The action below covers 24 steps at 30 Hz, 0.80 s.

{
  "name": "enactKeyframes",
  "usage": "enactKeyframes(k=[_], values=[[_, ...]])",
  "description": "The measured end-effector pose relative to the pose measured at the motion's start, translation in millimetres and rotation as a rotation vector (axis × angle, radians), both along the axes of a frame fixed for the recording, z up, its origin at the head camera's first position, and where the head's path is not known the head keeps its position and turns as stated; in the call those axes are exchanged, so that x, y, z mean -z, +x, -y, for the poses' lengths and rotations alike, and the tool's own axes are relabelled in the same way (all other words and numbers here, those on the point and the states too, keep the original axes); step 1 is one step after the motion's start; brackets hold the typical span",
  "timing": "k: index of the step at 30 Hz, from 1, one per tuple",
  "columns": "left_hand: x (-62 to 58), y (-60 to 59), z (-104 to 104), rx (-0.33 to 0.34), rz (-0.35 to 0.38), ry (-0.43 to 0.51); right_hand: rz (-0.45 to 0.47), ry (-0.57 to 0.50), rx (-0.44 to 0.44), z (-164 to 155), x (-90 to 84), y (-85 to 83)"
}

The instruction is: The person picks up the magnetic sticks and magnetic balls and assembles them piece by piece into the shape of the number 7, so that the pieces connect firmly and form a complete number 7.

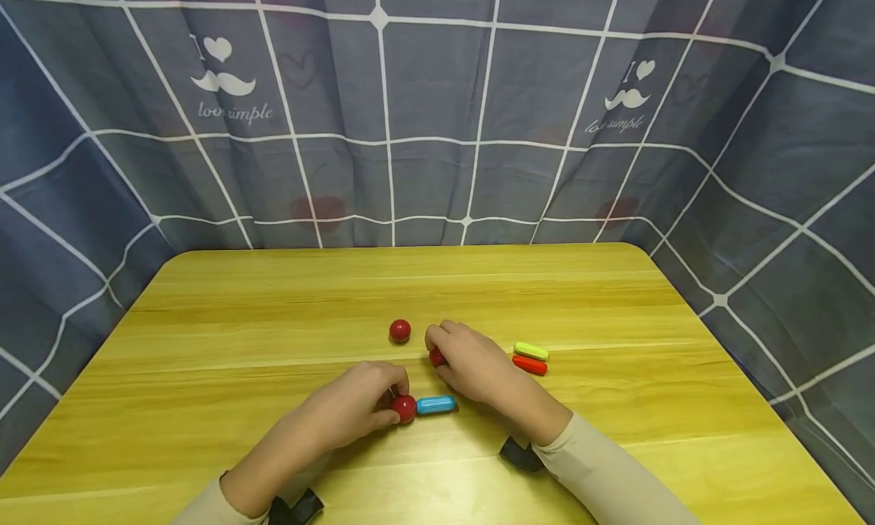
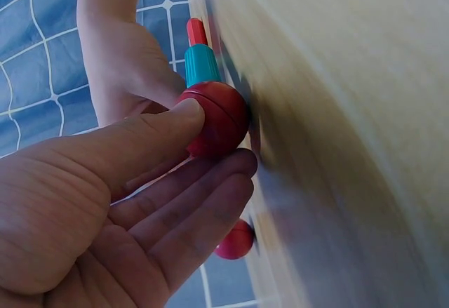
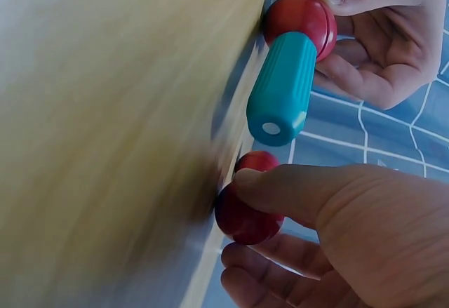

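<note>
Between thumb and fingers, my left hand (image 1: 355, 403) pinches a red ball (image 1: 404, 409) low on the table. A ribbed blue rod (image 1: 436, 405) is joined end-on to that ball, pointing right; its near end shows a pale round spot in the right wrist view. My right hand (image 1: 475, 362) pinches a second red ball (image 3: 247, 213), mostly covered by the fingers in the head view. Beyond both hands a third red ball (image 1: 399, 330) rests on the table. Right of my right hand lie a yellow-green rod (image 1: 531, 351) and a red rod (image 1: 529, 365), side by side.
Everything lies on a wood-grain table (image 1: 273, 305) with rounded far corners. A grey-blue curtain (image 1: 431, 84) with white grid lines surrounds its back and sides. Dark straps (image 1: 521, 455) sit at both wrists, below light sleeves.
</note>
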<state>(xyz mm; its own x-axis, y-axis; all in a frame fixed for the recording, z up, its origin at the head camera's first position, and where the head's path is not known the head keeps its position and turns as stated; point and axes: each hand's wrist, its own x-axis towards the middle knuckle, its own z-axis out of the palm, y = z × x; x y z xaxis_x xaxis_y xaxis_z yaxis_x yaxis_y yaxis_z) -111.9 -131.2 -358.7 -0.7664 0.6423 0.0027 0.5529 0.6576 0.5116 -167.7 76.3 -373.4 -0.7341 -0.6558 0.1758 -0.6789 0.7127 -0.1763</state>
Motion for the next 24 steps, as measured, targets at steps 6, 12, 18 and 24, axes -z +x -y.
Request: enactKeyframes(k=[6, 12, 18, 24], values=[[0.0, 0.0, -0.2, 0.004, -0.005, 0.007, -0.001, 0.009, 0.011, -8.4, 0.9, 2.1], [1.1, -0.2, 0.4, -0.007, -0.026, 0.007, 0.003, 0.027, 0.017, -16.4, 1.5, 6.8], [2.5, -1.4, 0.9, -0.025, -0.058, 0.008, 0.023, 0.051, 0.025, -23.9, -0.6, 12.0], [3.4, -3.0, 1.6, -0.045, -0.067, 0.02, 0.018, 0.044, 0.016, -30.2, -3.3, 18.8]])
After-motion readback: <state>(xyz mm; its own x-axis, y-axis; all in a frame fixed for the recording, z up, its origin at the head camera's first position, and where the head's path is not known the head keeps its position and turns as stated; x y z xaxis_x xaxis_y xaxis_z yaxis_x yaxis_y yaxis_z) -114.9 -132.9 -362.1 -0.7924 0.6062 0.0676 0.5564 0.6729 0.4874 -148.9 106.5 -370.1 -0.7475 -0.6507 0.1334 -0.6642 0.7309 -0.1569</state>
